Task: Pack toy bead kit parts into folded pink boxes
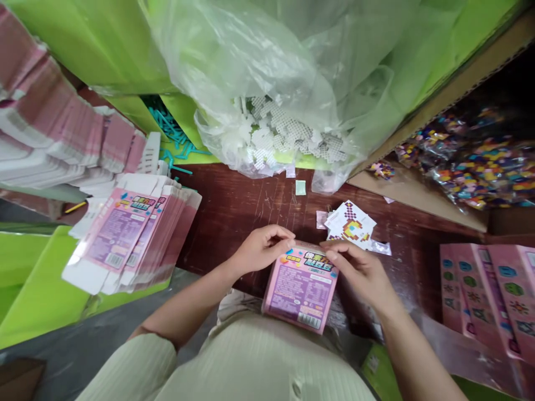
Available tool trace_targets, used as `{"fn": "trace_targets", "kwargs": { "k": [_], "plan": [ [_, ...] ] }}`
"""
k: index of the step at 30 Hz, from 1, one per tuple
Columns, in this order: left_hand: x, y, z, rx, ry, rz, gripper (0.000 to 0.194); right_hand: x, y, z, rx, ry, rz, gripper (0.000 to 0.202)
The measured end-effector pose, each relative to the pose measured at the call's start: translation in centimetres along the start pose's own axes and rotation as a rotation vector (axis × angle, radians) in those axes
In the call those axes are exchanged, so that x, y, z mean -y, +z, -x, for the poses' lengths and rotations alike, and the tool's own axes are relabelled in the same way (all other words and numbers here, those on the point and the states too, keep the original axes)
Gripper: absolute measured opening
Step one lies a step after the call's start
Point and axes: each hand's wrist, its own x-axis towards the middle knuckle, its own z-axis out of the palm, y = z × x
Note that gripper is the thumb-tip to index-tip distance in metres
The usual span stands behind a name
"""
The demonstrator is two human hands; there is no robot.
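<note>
Box, pink and purple, is held at the near edge of the brown surface, in front of the shirt. The left hand pinches its upper left corner; the right hand grips the upper right, thumb on the panel. Bare surface stretches beyond, towards a clear bag of white pieces. Printed cards lie near the right hand, leaving less room there. Bold Chinese characters head the box above small print too blurred to read, with a barcode low down. Flattened cartons at left carry matching print.
</note>
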Motion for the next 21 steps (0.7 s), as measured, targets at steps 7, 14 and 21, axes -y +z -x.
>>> {"fn": "trace_targets", "kwargs": {
  "k": [7,14,21],
  "plan": [
    [-0.9,1.0,0.7,0.069,-0.051,-0.051,0.021,0.4,-0.4,1.0,0.022,0.194,-0.069,0.038],
    [-1.1,1.1,2.4,0.042,0.113,-0.062,0.011,-0.2,-4.4,-0.7,0.122,0.039,0.224,0.049],
    [3.5,-3.7,4.0,-0.457,0.028,-0.126,0.016,-4.6,-9.1,-10.4,-0.13,0.213,0.861,0.062]
  ]
}}
